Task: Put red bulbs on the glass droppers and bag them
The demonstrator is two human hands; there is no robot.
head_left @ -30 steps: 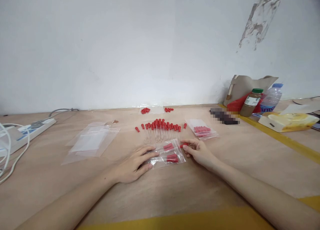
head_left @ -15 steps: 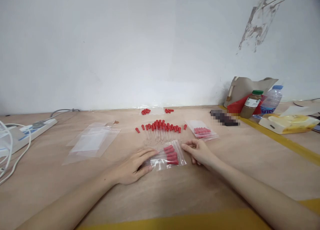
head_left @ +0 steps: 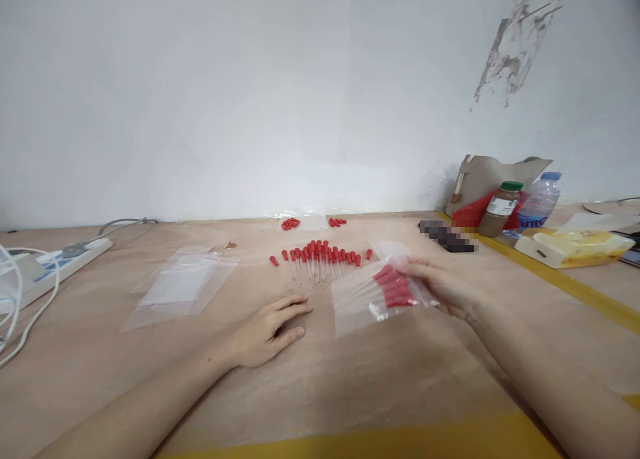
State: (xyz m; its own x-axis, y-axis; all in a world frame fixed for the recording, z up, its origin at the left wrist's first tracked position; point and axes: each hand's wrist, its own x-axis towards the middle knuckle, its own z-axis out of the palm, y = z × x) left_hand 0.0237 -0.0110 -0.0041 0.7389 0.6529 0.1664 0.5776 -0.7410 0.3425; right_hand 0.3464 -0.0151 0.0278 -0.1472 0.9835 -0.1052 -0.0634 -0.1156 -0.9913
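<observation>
In my right hand (head_left: 435, 282) is a clear zip bag (head_left: 353, 306) of several red-bulbed droppers, gripped at its right end and slightly blurred. It partly covers another bag (head_left: 390, 248) lying behind it on the table. My left hand (head_left: 275, 331) rests on the table with its fingers apart and nothing in them. Just beyond both hands, many glass droppers (head_left: 320, 251) with red rubber bulbs lie fanned out, bulbs toward the wall. A stack of flat clear zip bags (head_left: 183, 282) lies to the left of my left hand.
Small heaps of red bulbs (head_left: 291, 224) sit on plastic by the wall. At the left is a white power strip (head_left: 75, 262) with cables. On the right stand a green-capped bottle (head_left: 501, 209), a water bottle (head_left: 540, 202), a yellow tissue pack (head_left: 575, 247) and a dark pixelated object (head_left: 450, 236).
My right hand has taken hold of the dropper bag and moved it to the right, off the table. My left hand no longer touches the bag and stays where it was.
</observation>
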